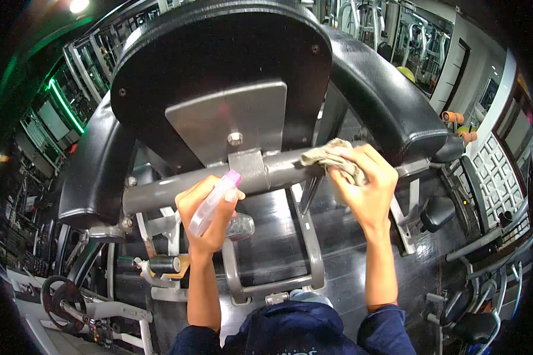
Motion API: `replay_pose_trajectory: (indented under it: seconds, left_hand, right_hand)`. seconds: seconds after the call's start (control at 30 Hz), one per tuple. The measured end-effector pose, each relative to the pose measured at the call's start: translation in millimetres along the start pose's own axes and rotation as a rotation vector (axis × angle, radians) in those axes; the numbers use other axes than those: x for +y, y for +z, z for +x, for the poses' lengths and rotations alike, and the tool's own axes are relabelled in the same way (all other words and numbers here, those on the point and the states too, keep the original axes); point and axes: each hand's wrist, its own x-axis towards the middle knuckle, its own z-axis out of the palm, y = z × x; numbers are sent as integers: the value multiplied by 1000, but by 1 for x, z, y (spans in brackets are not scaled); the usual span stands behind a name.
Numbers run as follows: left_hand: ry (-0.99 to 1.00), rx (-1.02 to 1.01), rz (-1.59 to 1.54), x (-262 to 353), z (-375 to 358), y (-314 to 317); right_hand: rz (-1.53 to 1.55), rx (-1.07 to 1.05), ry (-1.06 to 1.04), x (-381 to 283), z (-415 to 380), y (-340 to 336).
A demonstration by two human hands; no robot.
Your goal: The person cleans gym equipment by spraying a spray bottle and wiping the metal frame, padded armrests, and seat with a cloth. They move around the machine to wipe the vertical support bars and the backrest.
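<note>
A thick grey metal tube (287, 168) runs across the view below a black backrest (219, 65) with a grey metal plate (234, 118) bolted to it. My left hand (206, 210) is wrapped round a clear spray bottle (241, 226) with a pink nozzle tip, just in front of the tube's left half. In my right hand (366, 180) a crumpled greenish-beige cloth (337, 158) is gripped, lying against the right part of the tube. Some of the fingers are hidden behind the bottle's head and the cloth.
Black padded arms (385, 94) flank the backrest on both sides. Grey frame legs (314, 260) stand on the dark floor (349, 260) below. Other gym machines and a weight plate (63, 303) are around. Orange rollers (453, 117) stick out at the right.
</note>
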Motion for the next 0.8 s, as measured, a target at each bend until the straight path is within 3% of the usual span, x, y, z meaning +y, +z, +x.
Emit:
replay_pose_trajectory:
  seconds: [0.07,0.17,0.27,0.43,0.5,0.8]
  left_hand:
    - [23,22,-59,-7,-21,6]
    - [73,-28,115,-13,-50,18]
    - [-99,43,58,-31,-83,38]
    - [-115,106,37,-57,-102,55]
    - [-193,113,72,-64,-108,58]
    - [-178,184,-31,-60,-129,61]
  right_hand:
    - [273,150,72,10,-32,7]
    - [430,324,227,14,-95,26]
    - [691,294,757,11,-144,54]
    - [952,152,1037,12,-189,84]
    - [984,120,1073,7,-201,89]
    - [1013,70,1136,-14,-227,96]
